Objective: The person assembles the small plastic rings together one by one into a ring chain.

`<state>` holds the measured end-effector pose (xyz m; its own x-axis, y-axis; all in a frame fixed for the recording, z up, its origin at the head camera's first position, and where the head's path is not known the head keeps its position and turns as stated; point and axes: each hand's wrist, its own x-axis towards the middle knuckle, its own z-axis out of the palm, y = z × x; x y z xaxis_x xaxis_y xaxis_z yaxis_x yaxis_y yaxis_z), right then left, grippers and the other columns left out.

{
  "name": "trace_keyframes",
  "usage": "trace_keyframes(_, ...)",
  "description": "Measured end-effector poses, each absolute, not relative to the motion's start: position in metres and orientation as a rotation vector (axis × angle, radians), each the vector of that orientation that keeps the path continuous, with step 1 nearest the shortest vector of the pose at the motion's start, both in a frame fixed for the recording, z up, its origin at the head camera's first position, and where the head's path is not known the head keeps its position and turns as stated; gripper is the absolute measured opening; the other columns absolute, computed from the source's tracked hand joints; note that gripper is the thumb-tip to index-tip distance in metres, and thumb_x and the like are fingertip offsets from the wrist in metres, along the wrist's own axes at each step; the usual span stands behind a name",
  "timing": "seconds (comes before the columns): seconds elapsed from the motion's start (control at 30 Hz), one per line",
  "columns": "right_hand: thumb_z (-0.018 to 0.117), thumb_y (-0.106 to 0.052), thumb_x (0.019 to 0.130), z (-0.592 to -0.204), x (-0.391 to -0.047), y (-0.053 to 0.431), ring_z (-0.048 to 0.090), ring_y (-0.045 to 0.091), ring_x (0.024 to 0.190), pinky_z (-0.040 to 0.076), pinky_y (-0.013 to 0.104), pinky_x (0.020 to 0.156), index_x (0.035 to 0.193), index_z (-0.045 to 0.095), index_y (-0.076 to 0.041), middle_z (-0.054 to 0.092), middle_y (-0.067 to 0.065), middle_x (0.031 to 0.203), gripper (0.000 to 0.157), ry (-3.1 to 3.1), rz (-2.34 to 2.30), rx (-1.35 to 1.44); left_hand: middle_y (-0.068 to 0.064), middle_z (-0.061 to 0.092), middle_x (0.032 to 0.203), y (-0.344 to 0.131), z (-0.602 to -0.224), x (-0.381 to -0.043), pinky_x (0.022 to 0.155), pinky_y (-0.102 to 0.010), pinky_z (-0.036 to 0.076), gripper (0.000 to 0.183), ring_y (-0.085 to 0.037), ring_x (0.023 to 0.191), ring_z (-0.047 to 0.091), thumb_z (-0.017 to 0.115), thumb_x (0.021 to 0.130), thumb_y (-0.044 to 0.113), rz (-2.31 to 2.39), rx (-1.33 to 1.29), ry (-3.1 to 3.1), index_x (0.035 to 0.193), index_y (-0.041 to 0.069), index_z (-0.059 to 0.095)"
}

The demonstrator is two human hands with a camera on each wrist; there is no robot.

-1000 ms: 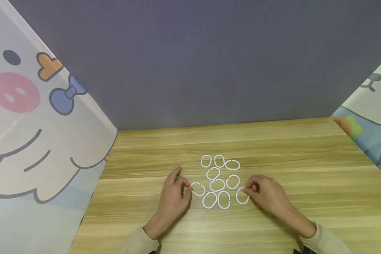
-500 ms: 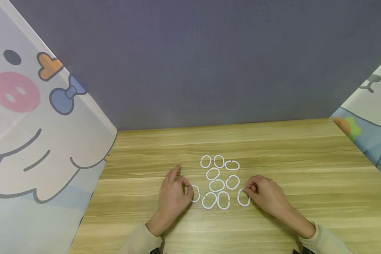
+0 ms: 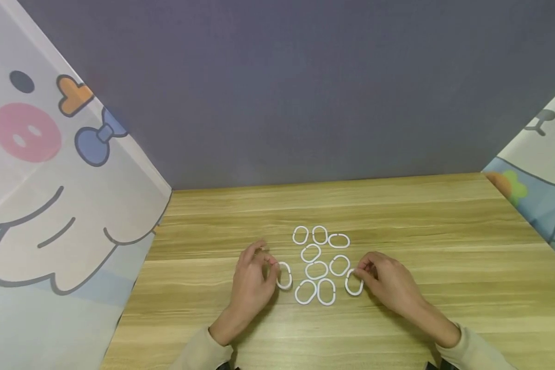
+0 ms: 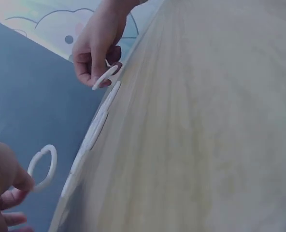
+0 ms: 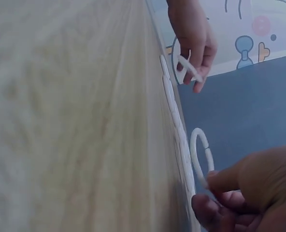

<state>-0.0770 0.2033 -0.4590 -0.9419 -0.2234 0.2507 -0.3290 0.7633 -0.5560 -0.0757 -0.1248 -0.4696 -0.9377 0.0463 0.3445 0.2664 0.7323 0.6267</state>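
Between thumb and forefinger, my left hand (image 3: 252,288) pinches a white oval ring (image 3: 290,277) with a small gap in its side. My right hand (image 3: 390,282) pinches a second ring (image 3: 347,283) of the same kind at its upper edge. Both wrist views show these rings lifted off the tabletop and tilted: the left one (image 4: 55,164) in the left wrist view, the right one (image 5: 194,150) in the right wrist view. Several more white rings (image 3: 316,270) lie flat in a loose cluster between the hands.
The wood-grain table (image 3: 398,216) runs back to a dark grey panel (image 3: 305,92). Cartoon-printed panels stand at the left (image 3: 88,205) and right (image 3: 546,174) sides.
The left hand's ring has turned from pointing sideways to standing more lengthwise and has risen. The right hand's ring has been raised slightly. The clustered rings stay put.
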Motion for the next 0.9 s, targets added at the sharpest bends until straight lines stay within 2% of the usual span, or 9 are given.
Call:
trace_keyframes(0.1, 0.089, -0.004, 0.092, -0.457, -0.079, 0.203, 0.052, -0.003, 0.068, 0.050, 0.024, 0.059, 0.091, 0.072, -0.017, 0.062, -0.014, 0.077, 0.021, -2.729, 0.985, 0.480, -0.003, 0.075, 0.108, -0.125, -0.465, -0.076, 0.088, -0.042, 0.060, 0.012, -0.024, 0.102, 0.071, 0.081, 0.094, 0.003, -1.104, -0.238, -2.608, 0.093, 0.012, 0.073)
trace_keyframes(0.17, 0.089, -0.001, 0.091, -0.457, -0.081, 0.202, 0.053, -0.004, 0.068, 0.051, 0.023, 0.059, 0.091, 0.072, -0.016, 0.062, -0.015, 0.076, 0.023, -2.684, 1.033, 0.505, 0.003, 0.072, 0.092, -0.124, -0.463, -0.076, 0.077, -0.033, 0.058, 0.012, -0.014, 0.086, 0.069, 0.079, 0.096, 0.003, -1.187, -0.221, -2.597, 0.095, 0.013, 0.073)
trace_keyframes(0.23, 0.088, 0.003, 0.090, -0.456, -0.081, 0.201, 0.055, -0.004, 0.068, 0.052, 0.022, 0.058, 0.091, 0.072, -0.016, 0.063, -0.015, 0.077, 0.025, -2.637, 1.091, 0.527, 0.006, 0.070, 0.084, -0.124, -0.462, -0.075, 0.069, -0.026, 0.053, 0.012, -0.010, 0.077, 0.064, 0.079, 0.098, 0.002, -1.287, -0.221, -2.574, 0.096, 0.012, 0.073)
trace_keyframes(0.43, 0.089, 0.007, 0.088, -0.451, -0.080, 0.197, 0.059, -0.001, 0.065, 0.052, 0.020, 0.054, 0.094, 0.076, -0.012, 0.069, -0.013, 0.079, 0.024, -2.508, 1.226, 0.553, 0.003, 0.076, 0.089, -0.121, -0.457, -0.074, 0.066, -0.019, 0.049, 0.010, -0.008, 0.077, 0.062, 0.081, 0.099, 0.001, -1.590, -0.201, -2.482, 0.107, 0.006, 0.079)
trace_keyframes(0.53, 0.087, 0.007, 0.089, -0.447, -0.080, 0.195, 0.063, 0.003, 0.064, 0.054, 0.021, 0.054, 0.104, 0.078, -0.007, 0.073, -0.008, 0.082, 0.022, -2.478, 1.328, 0.554, 0.002, 0.080, 0.092, -0.119, -0.456, -0.072, 0.067, -0.019, 0.050, 0.012, -0.009, 0.078, 0.063, 0.083, 0.099, 0.003, -1.656, -0.187, -2.456, 0.111, 0.005, 0.084)
trace_keyframes(0.7, 0.083, 0.007, 0.093, -0.440, -0.080, 0.190, 0.070, 0.013, 0.066, 0.062, 0.029, 0.057, 0.112, 0.080, 0.000, 0.077, 0.004, 0.086, 0.020, -2.517, 1.561, 0.503, 0.002, 0.082, 0.093, -0.115, -0.455, -0.071, 0.064, -0.020, 0.049, 0.008, -0.009, 0.077, 0.065, 0.086, 0.097, 0.006, -1.710, -0.178, -2.438, 0.102, 0.013, 0.088)
trace_keyframes(0.9, 0.080, 0.003, 0.098, -0.432, -0.080, 0.184, 0.073, 0.017, 0.071, 0.066, 0.035, 0.064, 0.109, 0.080, 0.002, 0.079, 0.016, 0.092, 0.011, -2.602, 1.822, 0.386, 0.001, 0.079, 0.089, -0.111, -0.451, -0.071, 0.064, -0.018, 0.048, 0.004, -0.008, 0.078, 0.063, 0.086, 0.097, 0.008, -1.781, -0.170, -2.476, 0.101, 0.008, 0.086)
